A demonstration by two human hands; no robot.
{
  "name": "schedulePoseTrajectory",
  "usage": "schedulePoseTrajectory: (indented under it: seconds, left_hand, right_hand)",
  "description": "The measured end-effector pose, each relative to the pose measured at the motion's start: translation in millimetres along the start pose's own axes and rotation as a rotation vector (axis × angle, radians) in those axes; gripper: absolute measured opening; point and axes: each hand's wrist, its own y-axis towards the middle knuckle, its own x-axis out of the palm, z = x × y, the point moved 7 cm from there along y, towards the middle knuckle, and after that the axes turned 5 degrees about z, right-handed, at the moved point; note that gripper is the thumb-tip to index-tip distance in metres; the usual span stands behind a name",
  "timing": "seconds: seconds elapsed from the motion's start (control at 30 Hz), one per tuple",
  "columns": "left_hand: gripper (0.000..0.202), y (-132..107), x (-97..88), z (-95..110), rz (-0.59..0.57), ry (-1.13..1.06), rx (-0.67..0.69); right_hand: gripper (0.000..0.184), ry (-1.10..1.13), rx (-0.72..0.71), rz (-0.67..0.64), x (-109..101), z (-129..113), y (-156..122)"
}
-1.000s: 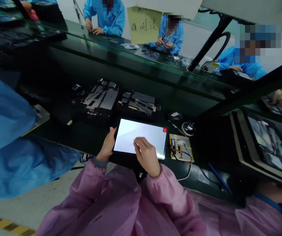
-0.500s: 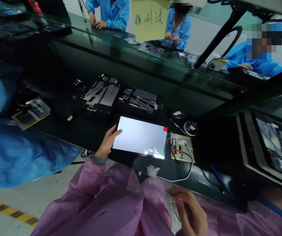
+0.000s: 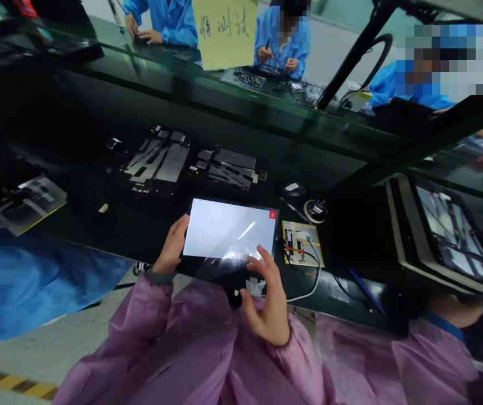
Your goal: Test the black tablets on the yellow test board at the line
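A flat tablet screen (image 3: 224, 228), lit white with a small red square in its upper right corner, is tilted up over the bench's front edge. My left hand (image 3: 170, 247) grips its left edge; most of those fingers are hidden behind it. Over the lower right part of the panel is my right hand (image 3: 269, 304), fingers spread and empty. Whether a fingertip touches the glass, I cannot tell. Just right of the screen lies a yellow-edged board (image 3: 302, 244) with cables on it. Whitish tape (image 3: 256, 286) shows below the screen, beside my right hand.
Two opened tablet units (image 3: 161, 157) (image 3: 228, 167) lie behind the screen. A black mouse (image 3: 292, 188) and a tape roll (image 3: 315, 211) sit to the right. Stacked panels (image 3: 447, 230) and a neighbour's arm (image 3: 435, 349) are farther right. Blue-sleeved co-workers sit opposite.
My right hand has risen from below the bench edge to the screen's lower right, its fingers spreading. The left hand still holds the screen. The whole view has shifted slightly.
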Motion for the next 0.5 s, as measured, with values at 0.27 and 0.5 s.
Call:
schedulePoseTrajectory:
  seconds: [0.27, 0.5]
  left_hand:
    - [0.077, -1.6, 3.6, 6.7, -0.034, 0.024, 0.005]
    - [0.069, 5.7, 5.6, -4.1, -0.097, -0.102, -0.013]
  right_hand:
    - [0.062, -0.412, 0.207, 0.073, 6.0, 52.4, -44.6]
    - [0.053, -0.296, 0.244, 0.075, -1.1, 50.0, -42.4]
